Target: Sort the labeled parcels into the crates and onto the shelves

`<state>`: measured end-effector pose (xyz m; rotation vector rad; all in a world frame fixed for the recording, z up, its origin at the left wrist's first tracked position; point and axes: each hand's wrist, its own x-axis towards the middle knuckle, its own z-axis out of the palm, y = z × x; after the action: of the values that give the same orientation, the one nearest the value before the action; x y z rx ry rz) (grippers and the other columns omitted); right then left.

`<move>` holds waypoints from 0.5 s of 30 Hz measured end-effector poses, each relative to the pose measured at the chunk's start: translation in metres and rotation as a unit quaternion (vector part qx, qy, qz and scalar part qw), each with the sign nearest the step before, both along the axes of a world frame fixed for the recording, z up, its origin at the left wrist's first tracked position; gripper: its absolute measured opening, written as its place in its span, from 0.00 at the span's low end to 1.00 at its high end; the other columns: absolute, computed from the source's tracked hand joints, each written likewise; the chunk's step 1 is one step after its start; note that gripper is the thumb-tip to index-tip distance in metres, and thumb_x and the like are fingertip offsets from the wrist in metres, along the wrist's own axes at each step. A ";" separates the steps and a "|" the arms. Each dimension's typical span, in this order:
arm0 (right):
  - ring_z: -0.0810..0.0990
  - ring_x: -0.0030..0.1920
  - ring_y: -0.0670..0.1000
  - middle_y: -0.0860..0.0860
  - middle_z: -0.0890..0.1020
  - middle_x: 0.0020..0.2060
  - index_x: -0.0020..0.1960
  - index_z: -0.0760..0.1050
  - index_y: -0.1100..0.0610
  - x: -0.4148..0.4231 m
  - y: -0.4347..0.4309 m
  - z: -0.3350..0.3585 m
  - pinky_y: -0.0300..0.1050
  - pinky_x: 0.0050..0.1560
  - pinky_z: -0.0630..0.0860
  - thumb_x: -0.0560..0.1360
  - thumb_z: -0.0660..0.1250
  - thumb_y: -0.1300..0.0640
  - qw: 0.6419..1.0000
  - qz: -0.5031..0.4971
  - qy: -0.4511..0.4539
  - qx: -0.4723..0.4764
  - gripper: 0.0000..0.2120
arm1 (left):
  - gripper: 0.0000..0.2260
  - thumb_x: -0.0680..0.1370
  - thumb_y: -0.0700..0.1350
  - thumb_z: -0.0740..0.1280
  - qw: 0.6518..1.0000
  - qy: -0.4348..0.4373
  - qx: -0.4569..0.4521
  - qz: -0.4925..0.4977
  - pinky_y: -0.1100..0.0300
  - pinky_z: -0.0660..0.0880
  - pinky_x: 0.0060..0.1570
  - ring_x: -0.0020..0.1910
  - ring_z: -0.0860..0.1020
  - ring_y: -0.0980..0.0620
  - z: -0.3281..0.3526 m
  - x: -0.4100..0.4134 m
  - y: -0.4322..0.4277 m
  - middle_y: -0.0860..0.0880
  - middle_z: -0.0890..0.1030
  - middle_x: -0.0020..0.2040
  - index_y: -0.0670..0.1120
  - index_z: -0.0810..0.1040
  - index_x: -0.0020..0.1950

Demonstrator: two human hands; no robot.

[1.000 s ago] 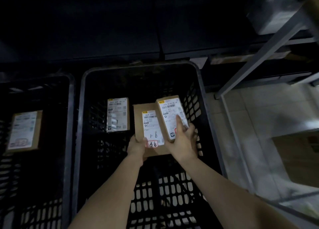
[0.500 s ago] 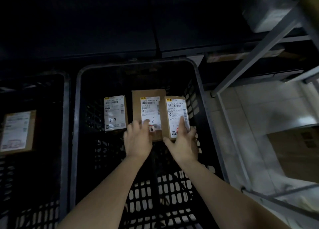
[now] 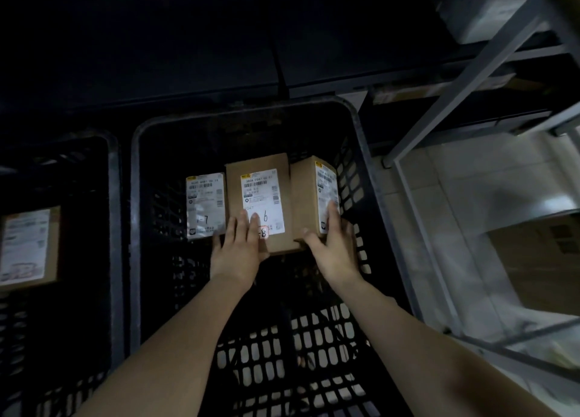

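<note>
Inside the black middle crate [image 3: 135,215] three labeled parcels stand in a row. A parcel marked 1-7 [image 3: 205,204] is at the left. The brown middle parcel [image 3: 260,178] carries a white label with a handwritten 6. My left hand [image 3: 240,247] lies flat on its near end, fingers straight on the label. A narrower brown parcel [image 3: 306,197] stands tilted against the crate's right wall. My right hand [image 3: 334,244] holds it, fingers on its labeled side and thumb at its near corner.
A second black crate [image 3: 111,228] at the left holds a labeled brown parcel [image 3: 28,247]. Grey metal shelf posts [image 3: 470,80] rise at the right over a pale tiled floor. A cardboard box [image 3: 539,259] sits at the far right.
Both parcels went down and forward into the crate. The middle parcel now lies beside the 1-7 parcel, and the right one has tipped onto its edge against the crate wall.
</note>
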<state>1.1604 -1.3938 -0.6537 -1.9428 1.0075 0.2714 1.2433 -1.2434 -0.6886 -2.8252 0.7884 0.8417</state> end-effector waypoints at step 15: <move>0.61 0.71 0.59 0.55 0.56 0.75 0.78 0.51 0.53 0.024 0.000 -0.019 0.49 0.68 0.65 0.78 0.55 0.68 0.983 0.142 0.054 -0.099 0.31 | 0.35 0.80 0.59 0.56 0.999 -0.028 -0.035 -0.018 0.38 0.43 0.71 0.77 0.41 0.46 0.000 -0.002 0.000 0.46 0.42 0.78 0.49 0.40 0.77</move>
<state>1.1841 -1.3938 -0.6731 -2.2769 0.8480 0.4555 1.2409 -1.2439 -0.6884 -2.8709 0.8745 0.7417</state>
